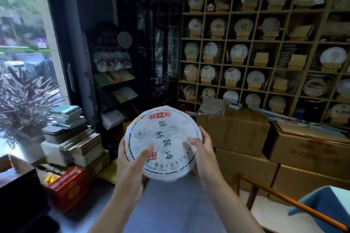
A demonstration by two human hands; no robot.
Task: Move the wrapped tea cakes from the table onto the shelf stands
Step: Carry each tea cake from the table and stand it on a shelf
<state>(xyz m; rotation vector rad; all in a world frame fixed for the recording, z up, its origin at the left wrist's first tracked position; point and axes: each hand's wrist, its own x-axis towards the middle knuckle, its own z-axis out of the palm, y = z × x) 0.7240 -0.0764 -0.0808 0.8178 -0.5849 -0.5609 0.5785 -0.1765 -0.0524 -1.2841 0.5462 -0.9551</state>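
A wrapped tea cake (162, 142) was held upright in mid-air, face toward the camera, between both hands; the left hand (130, 159) and right hand (203, 155) had fingers curled round its edges; the shelf (251, 39) of stands was well apart behind.

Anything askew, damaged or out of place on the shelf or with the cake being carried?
The wrapped tea cake, held in the left hand and right hand, looks intact. On the shelf, three wooden stands stand bare among filled ones, and one cake leans back, tilted.
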